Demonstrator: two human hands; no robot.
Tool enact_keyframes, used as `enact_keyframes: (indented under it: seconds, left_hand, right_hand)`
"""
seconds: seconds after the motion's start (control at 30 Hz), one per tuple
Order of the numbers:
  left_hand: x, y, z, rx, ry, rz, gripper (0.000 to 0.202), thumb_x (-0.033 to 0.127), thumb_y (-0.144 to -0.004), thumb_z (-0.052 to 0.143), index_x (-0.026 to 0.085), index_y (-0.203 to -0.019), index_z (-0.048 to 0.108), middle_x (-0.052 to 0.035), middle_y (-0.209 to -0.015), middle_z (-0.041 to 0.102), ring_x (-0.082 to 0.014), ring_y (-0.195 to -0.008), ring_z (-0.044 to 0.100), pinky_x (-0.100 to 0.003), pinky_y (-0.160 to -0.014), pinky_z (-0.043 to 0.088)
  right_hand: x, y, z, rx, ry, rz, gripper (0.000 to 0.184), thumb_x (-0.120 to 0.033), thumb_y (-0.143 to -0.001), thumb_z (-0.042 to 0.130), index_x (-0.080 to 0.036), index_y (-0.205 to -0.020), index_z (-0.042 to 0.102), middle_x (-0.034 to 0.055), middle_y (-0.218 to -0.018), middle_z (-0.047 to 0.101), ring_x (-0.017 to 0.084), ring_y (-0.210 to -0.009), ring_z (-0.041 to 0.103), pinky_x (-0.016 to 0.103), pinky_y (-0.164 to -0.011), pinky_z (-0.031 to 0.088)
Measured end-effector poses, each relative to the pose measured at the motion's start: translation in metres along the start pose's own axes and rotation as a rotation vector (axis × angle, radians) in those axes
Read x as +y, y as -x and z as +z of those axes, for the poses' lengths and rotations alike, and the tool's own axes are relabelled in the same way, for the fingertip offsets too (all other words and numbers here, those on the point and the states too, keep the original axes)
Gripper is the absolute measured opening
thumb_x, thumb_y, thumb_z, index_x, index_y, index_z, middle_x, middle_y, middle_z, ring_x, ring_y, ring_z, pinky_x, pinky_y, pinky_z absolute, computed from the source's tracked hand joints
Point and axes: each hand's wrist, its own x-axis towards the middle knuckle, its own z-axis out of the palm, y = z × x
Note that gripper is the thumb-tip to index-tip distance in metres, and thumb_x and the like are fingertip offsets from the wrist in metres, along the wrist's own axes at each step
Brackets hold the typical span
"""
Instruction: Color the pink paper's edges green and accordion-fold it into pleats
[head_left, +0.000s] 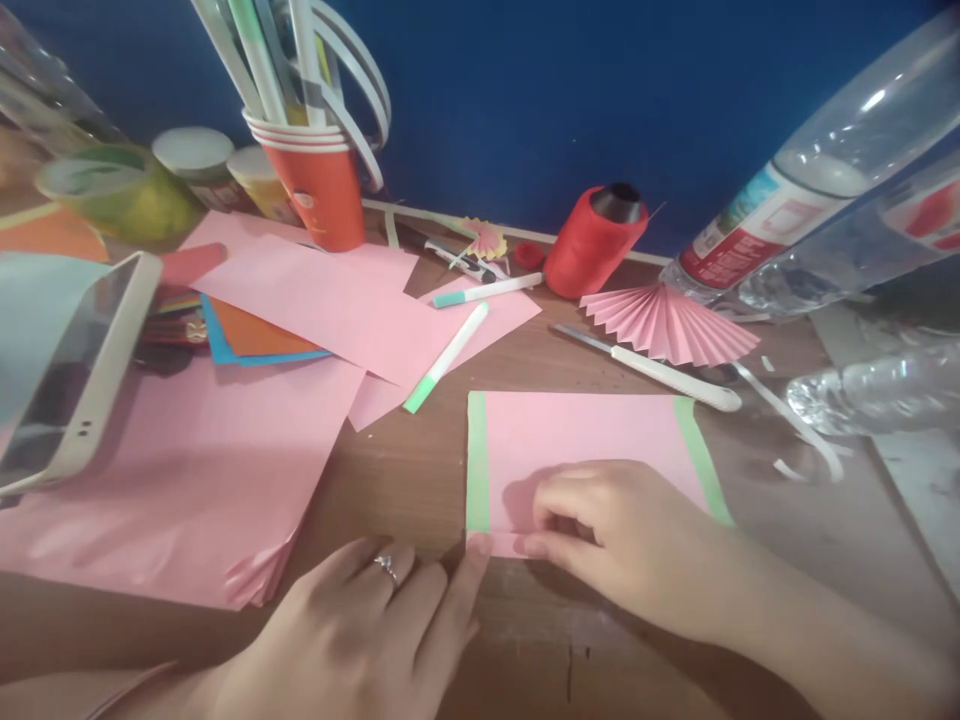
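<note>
A pink sheet of paper [585,430] with green strips along its left and right edges lies on the table, its near edge turned up in a narrow fold. My left hand [360,620], wearing a ring, presses its index fingertip on the fold's left end; the other fingers are bent. Farther along the fold, my right hand [622,530] has its fingers curled, with thumb and index finger closed at the paper's near edge. The sheet's near right part is hidden under this hand. Just beyond the sheet are a white-handled craft knife [667,380] and a pleated pink paper fan [675,328].
Left are a stack of pink paper [187,470] and a phone [90,380]. A green-tipped marker [448,355] lies beyond my hands. Along the blue wall stand a red paper cup [322,195] with white strips, a red thread spool [592,245] and plastic bottles [795,200].
</note>
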Motion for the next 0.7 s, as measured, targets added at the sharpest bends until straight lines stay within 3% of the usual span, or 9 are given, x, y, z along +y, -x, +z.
enact_keyframes:
  seconds: [0.2, 0.7]
  left_hand:
    - [0.0011, 0.0018, 0.0032, -0.002, 0.01, 0.009, 0.031, 0.024, -0.087, 0.052, 0.007, -0.111, 0.061, 0.0, -0.063, 0.06, -0.0172, -0.054, 0.056, -0.034, -0.05, 0.045]
    - [0.0036, 0.0048, 0.007, -0.024, 0.018, -0.002, 0.035, 0.025, -0.087, 0.051, 0.006, -0.116, 0.057, -0.0007, -0.065, 0.06, -0.0189, -0.056, 0.056, -0.035, -0.05, 0.045]
  right_hand:
    - [-0.0048, -0.0025, -0.001, 0.039, 0.105, 0.002, 0.035, -0.03, -0.084, 0.057, -0.017, -0.056, 0.041, -0.0058, -0.057, 0.049, 0.008, -0.053, 0.038, 0.024, -0.052, 0.021]
    - [-0.0053, -0.0047, -0.0027, 0.014, 0.129, 0.016, 0.032, -0.028, -0.084, 0.057, -0.017, -0.056, 0.046, -0.0057, -0.058, 0.053, 0.008, -0.052, 0.041, 0.024, -0.052, 0.021]
